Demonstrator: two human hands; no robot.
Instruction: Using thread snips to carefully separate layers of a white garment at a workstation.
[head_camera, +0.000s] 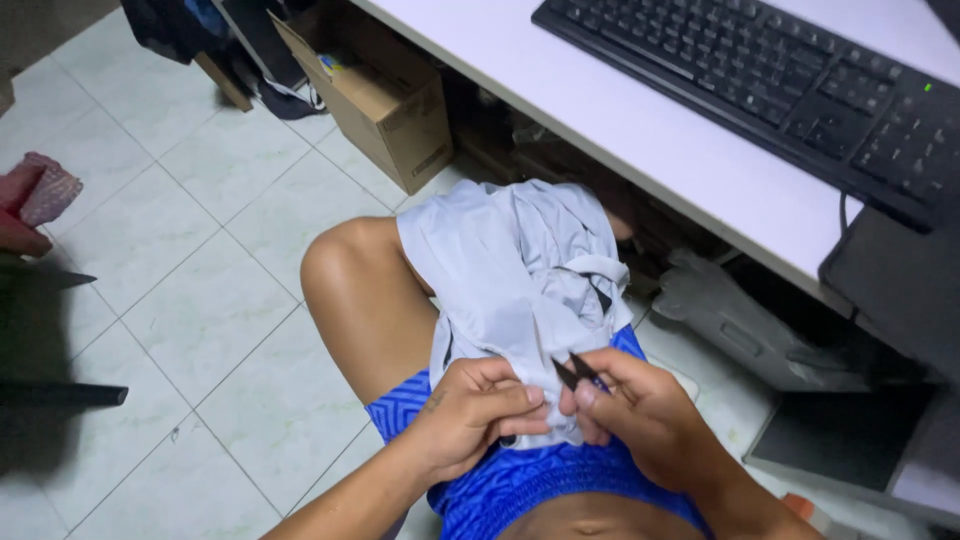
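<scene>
A pale grey garment (510, 270) lies bunched over the seated person's bare knee and blue patterned shorts (520, 485), its lower edge gathered between both hands. The left hand (470, 410) is closed on a fold of the cloth, pinching it taut, and the right hand (630, 405) is closed around a small dark thread snipper (577, 370) whose points sit right against that fold, close to the left fingertips. The risk, as I judge it, lies in that closeness: if the fold slackens or the blades reach too far, they could nick the fabric itself or a fingertip, and the bare thigh lies just beneath the cloth. The loose bulk draped over the knee could also slide toward the tiled floor (200, 300) and pull the pinched edge away. Room is tight on the right, where the white counter (650, 140) edge with its black keyboard (780, 80) overhangs and dark equipment stands below; the left is open floor, with a cardboard box (385, 100) well apart beyond the knee.
</scene>
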